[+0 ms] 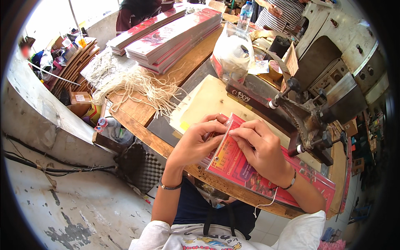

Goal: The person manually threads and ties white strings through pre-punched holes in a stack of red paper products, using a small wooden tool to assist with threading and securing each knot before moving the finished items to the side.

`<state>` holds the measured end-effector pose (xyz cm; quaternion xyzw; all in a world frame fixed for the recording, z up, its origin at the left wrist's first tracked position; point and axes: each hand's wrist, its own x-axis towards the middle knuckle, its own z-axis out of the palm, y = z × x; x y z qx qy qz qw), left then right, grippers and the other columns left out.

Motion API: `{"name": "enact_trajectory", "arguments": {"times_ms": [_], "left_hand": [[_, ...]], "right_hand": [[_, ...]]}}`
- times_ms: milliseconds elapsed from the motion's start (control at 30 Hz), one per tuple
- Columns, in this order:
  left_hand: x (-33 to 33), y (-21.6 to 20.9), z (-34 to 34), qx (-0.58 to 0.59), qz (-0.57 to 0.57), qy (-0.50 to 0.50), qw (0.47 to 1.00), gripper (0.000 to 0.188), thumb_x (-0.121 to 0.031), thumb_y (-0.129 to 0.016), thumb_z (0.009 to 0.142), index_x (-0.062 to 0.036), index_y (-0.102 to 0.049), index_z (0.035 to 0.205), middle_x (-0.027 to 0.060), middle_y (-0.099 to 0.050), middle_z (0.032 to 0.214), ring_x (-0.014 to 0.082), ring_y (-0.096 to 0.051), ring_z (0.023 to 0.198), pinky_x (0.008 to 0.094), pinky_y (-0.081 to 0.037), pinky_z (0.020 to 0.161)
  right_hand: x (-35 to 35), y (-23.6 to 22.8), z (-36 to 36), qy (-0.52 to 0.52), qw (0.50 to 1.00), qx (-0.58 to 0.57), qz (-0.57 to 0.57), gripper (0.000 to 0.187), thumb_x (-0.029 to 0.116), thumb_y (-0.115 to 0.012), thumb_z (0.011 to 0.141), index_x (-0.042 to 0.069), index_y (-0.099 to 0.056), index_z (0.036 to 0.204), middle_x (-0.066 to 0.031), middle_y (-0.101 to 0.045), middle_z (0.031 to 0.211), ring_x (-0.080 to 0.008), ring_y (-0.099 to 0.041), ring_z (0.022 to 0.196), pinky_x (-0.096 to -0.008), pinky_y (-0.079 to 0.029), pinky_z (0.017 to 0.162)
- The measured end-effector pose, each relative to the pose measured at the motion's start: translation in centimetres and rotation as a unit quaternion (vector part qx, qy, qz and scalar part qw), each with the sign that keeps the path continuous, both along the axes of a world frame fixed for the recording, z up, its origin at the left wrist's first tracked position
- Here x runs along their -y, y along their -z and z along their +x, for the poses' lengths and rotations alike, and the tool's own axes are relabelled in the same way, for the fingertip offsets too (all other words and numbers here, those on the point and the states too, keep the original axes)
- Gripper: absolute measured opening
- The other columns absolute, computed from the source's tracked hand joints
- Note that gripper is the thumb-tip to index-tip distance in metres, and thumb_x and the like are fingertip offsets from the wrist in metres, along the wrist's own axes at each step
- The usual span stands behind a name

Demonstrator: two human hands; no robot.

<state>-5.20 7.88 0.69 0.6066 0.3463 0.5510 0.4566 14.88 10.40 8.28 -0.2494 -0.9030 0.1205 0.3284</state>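
Both hands, left hand (pixel 196 141) and right hand (pixel 260 148), pinch one long red card (pixel 250 175), its length running toward lower right.

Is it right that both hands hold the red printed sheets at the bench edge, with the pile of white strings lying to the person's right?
Not quite. The left hand and right hand do hold the red printed sheets at the bench edge, but the head view shows the white strings lying to the person's left.

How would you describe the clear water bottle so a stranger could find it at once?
Start at the wooden workbench and follow the long red stacks to its far end. Just past the white plastic bag stands the water bottle, the only upright, clear, capped thing there.
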Motion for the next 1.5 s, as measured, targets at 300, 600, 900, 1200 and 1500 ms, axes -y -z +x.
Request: {"name": "enact_trajectory", "arguments": {"times_ms": [300, 600, 900, 1200, 1500], "left_hand": [[0.3, -0.5, 0.3, -0.016, -0.035, -0.042, 0.998, 0.016, -0.007, -0.069, 0.089, 0.0009, -0.071, 0.104, 0.0118, -0.063, 0.119, 0.0183, -0.061, 0.11, 0.0305, -0.05, 0.09], [0.2, -0.9, 0.1, -0.003, -0.062, -0.029, 0.998, 0.012, -0.006, -0.068, 0.089, -0.0002, -0.069, 0.099, 0.0084, -0.062, 0.117, 0.0142, -0.06, 0.107, 0.0271, -0.049, 0.084], [0.2, -0.5, 0.3, -0.014, 0.003, -0.027, 1.0, 0.012, -0.004, -0.065, 0.092, 0.0007, -0.066, 0.104, 0.0097, -0.06, 0.125, 0.0136, -0.055, 0.11, 0.0264, -0.045, 0.089], [0.1, -0.5, 0.5, 0.008, -0.008, -0.018, 1.0, 0.026, -0.005, -0.068, 0.091, 0.0026, -0.068, 0.116, 0.0123, -0.059, 0.124, 0.0181, -0.061, 0.11, 0.0297, -0.049, 0.095], [0.4, -1.0, 0.6, 0.014, -0.016, -0.048, 0.999, 0.016, -0.005, -0.07, 0.089, 0.0055, -0.07, 0.101, 0.0102, -0.063, 0.118, 0.0128, -0.059, 0.104, 0.0264, -0.049, 0.088]], "right_hand": [[-0.1, 0.2, -0.3, -0.002, 1.0, -0.025, 0.017, 0.019, -0.001, -0.073, 0.084, 0.005, -0.069, 0.102, -0.0111, -0.063, 0.093, -0.027, -0.064, 0.079, -0.0365, -0.054, 0.067], [0.5, -0.4, -0.4, -0.011, 0.999, -0.033, -0.023, 0.018, 0.002, -0.072, 0.085, 0.006, -0.066, 0.101, -0.0115, -0.062, 0.092, -0.0302, -0.063, 0.083, -0.0401, -0.053, 0.073], [0.6, -0.7, -0.2, 0.019, 0.999, 0.048, 0.011, 0.019, 0.006, -0.07, 0.087, 0.006, -0.068, 0.106, -0.0114, -0.062, 0.095, -0.03, -0.062, 0.086, -0.0397, -0.053, 0.078], [0.6, -0.2, -0.3, 0.018, 1.0, -0.001, -0.011, 0.02, 0.006, -0.071, 0.087, 0.006, -0.07, 0.107, -0.0133, -0.063, 0.095, -0.0305, -0.063, 0.088, -0.0401, -0.054, 0.076], [0.5, 0.1, 0.1, 0.002, 1.0, 0.01, 0.002, 0.016, 0.007, -0.071, 0.088, 0.005, -0.07, 0.104, -0.0121, -0.063, 0.094, -0.0299, -0.063, 0.088, -0.0398, -0.053, 0.076]]}}
